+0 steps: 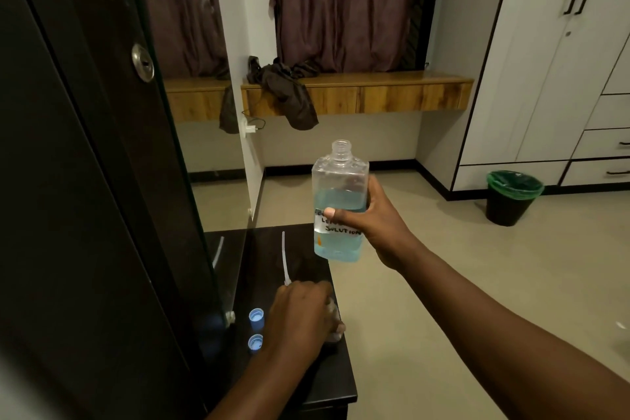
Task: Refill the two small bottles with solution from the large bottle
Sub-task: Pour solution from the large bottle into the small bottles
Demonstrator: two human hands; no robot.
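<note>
My right hand (371,215) holds the large clear bottle (341,181) upright above the far edge of the dark table (327,382). The bottle is uncapped, about half full of blue solution, and bears a handwritten label. My left hand (303,314) rests low on the table, closed around something small and mostly hidden, probably a small bottle (335,324). Two blue caps (256,314) (255,342) lie open side up just left of that hand. A white pump tube (284,259) lies on the table beyond my left hand.
A dark wardrobe door (102,181) with a mirror stands close on the left. Beige floor lies to the right of the table. A black bin with a green liner (513,196) stands by the white cupboards. A wooden shelf with dark cloth (358,92) runs along the far wall.
</note>
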